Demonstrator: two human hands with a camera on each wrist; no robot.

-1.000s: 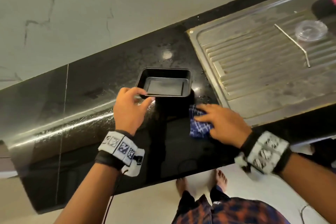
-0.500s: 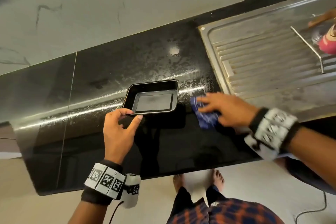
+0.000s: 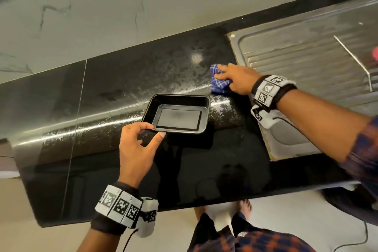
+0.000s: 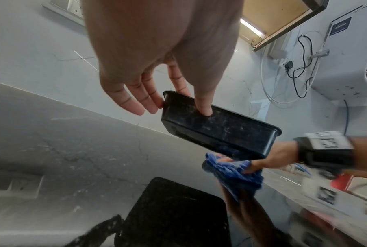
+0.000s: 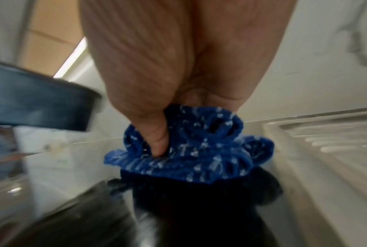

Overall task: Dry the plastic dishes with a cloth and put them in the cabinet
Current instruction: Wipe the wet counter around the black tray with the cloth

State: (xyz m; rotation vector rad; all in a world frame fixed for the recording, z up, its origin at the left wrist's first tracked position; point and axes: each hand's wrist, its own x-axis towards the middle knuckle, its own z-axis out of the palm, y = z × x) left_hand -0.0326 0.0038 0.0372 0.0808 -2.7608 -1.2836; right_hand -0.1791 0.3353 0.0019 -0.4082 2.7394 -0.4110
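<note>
A black rectangular plastic tray [image 3: 178, 117] is open side up over the glossy black counter [image 3: 114, 92]. My left hand [image 3: 154, 131] pinches its near left rim between thumb and fingers. In the left wrist view the tray [image 4: 220, 132] hangs tilted above its dark reflection, with the thumb on its side wall. My right hand [image 3: 218, 71] grips a bunched blue checked cloth [image 3: 219, 85] against the counter, behind and right of the tray, beside the drainboard. From the right wrist, the thumb digs into the cloth [image 5: 199, 150].
A steel drainboard [image 3: 306, 57] fills the right, with a thin metal rod [image 3: 353, 59] lying on it. Water streaks mark the counter behind the tray. In the left wrist view, an open wall cabinet [image 4: 279, 20] and a white appliance [image 4: 347, 58] with cables hang above.
My right hand has slid the cloth away from the counter's front edge, from right of the tray to behind it by the drainboard corner. My left hand keeps its hold on the tray.
</note>
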